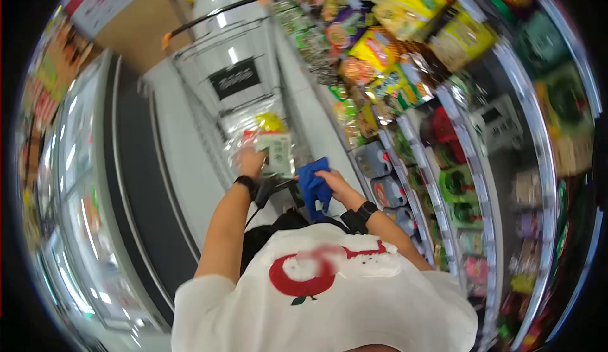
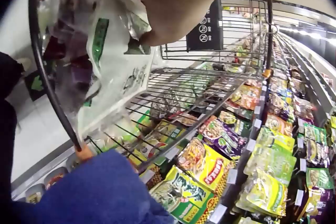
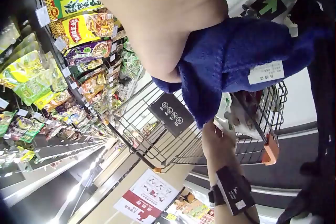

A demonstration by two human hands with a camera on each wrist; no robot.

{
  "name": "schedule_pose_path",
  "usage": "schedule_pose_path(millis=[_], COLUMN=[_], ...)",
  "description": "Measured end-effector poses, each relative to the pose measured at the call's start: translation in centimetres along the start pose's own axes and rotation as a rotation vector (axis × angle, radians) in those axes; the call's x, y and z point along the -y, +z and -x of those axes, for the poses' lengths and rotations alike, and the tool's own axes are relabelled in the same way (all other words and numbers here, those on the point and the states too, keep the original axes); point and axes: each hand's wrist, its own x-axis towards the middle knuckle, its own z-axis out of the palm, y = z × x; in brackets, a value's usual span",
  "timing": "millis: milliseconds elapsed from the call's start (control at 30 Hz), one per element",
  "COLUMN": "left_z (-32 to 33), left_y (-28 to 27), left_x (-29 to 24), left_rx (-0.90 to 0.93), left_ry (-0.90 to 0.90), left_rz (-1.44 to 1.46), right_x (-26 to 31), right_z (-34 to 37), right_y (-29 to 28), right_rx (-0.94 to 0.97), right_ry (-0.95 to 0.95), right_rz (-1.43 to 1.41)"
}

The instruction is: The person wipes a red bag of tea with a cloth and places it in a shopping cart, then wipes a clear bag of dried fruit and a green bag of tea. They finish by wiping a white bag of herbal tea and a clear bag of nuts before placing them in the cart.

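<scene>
Closest to us is a white tee (image 1: 380, 295), cut off at the bottom of the head view. Its red print has a blurry spot, so we can't read it. We see black straps on both wrists, w/ a black box (image 3: 234, 189) on the left one.

The R hand (image 1: 339, 184) grips a blue cloth (image 1: 315, 184), thumb on top. The cloth hangs down by the near end of the cart (image 1: 214, 16). It has a white tag (image 3: 266, 71), but the words are too small for us. In the right wrist view it hides part of the cart.

The L hand (image 1: 251, 162) is on a white bag (image 2: 118, 66) w/ green marks, in the cart's near end. The hand is blurry & its fingers are partly hidden, so we can't tell if they're bent round the bag. Next to it is a see-through bag (image 2: 73, 61) w/ dark red stuff; we can't say what. Sth. yellow (image 1: 270, 122) sits in there too.

Farther off, a black sign (image 1: 235, 78) hangs on the cart. To the right are bright food packs (image 1: 411, 3) on shelves; to the left, a glass case (image 1: 82, 162) w/ lots of glare. Way back we spot a red & white poster (image 3: 147, 196), its small words too fuzzy.
</scene>
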Motion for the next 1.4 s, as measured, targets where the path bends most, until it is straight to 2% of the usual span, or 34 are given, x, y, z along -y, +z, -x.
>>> schedule_pose_path(millis=[100, 133, 200, 267, 333, 433, 533, 600, 700, 733, 833, 900, 1000, 1033, 1067, 1167, 1200, 1300, 1400], left_z=[-1.2, -1.3, -1.7, -1.7, -1.1, 2.3, 7.3, 9.5, 12.1, 12.1, 10.5, 9.0, 7.8, 7.3, 4.7, 3.1, 1.6, 0.6, 0.6], left_y=[-0.6, -0.7, 0.7, 2.7, 4.9, 7.4, 8.2, 9.3, 8.8, 8.9, 9.6, 9.8, 9.9, 9.8, 11.9, 12.1, 13.6, 13.9, 13.4], left_x=[-3.6, -4.7, -7.8, -11.2, -15.2, -23.1, -30.9, -34.8, -39.9, -41.3, -45.1, -47.7, -51.2, -52.1, -52.5, -54.4, -54.7, -55.7, -56.4], left_rx=[-0.028, -0.047, -0.021, 0.095, 0.22, 0.417, 0.525, 0.512, 0.425, 0.382, 0.281, 0.275, 0.453, 0.509, 0.44, 0.426, 0.322, 0.414, 0.422], left_ry=[-0.063, -0.03, 0.154, 0.346, 0.434, 0.58, 0.727, 0.801, 0.869, 0.888, 0.907, 0.891, 0.774, 0.726, 0.819, 0.833, 0.847, 0.812, 0.957], left_rz=[-0.089, -0.087, 0.096, 0.337, 0.482, 0.586, 0.624, 0.658, 0.652, 0.641, 0.615, 0.647, 0.774, 0.816, 0.737, 0.685, 0.642, 0.592, 0.512], right_x=[0.1, 0.5, 1.1, 1.3, 2.2, 3.4, 4.3, 6.4, 8.9, 9.9, 12.7, 15.0, 19.0, 20.3, 21.6, 25.6, 26.7, 29.1, 30.4], right_z=[0.8, 1.5, 3.1, 4.6, 7.2, 11.5, 15.0, 18.3, 21.9, 22.9, 24.3, 24.7, 25.0, 24.6, 24.3, 23.0, 22.8, 21.4, 19.6], right_y=[-3.0, -4.0, -5.9, -8.7, -11.2, -15.1, -18.8, -20.0, -20.5, -20.5, -20.4, -20.3, -19.3, -19.0, -18.8, -18.9, -18.7, -18.5, -18.9], right_rx=[-0.062, -0.088, -0.155, -0.227, -0.279, -0.436, -0.538, -0.586, -0.556, -0.583, -0.617, -0.595, -0.533, -0.5, -0.464, -0.361, -0.337, -0.329, -0.292], right_ry=[-0.074, -0.103, -0.125, -0.161, -0.201, -0.255, -0.374, -0.401, -0.673, -0.675, -0.836, -0.915, -1.012, -1.012, -1.011, -1.005, -0.999, -0.981, -0.925], right_rz=[0.112, 0.128, 0.1, 0.132, 0.144, 0.227, 0.274, 0.358, 0.221, 0.202, 0.158, 0.14, 0.043, -0.035, -0.108, -0.233, -0.25, -0.324, -0.402])
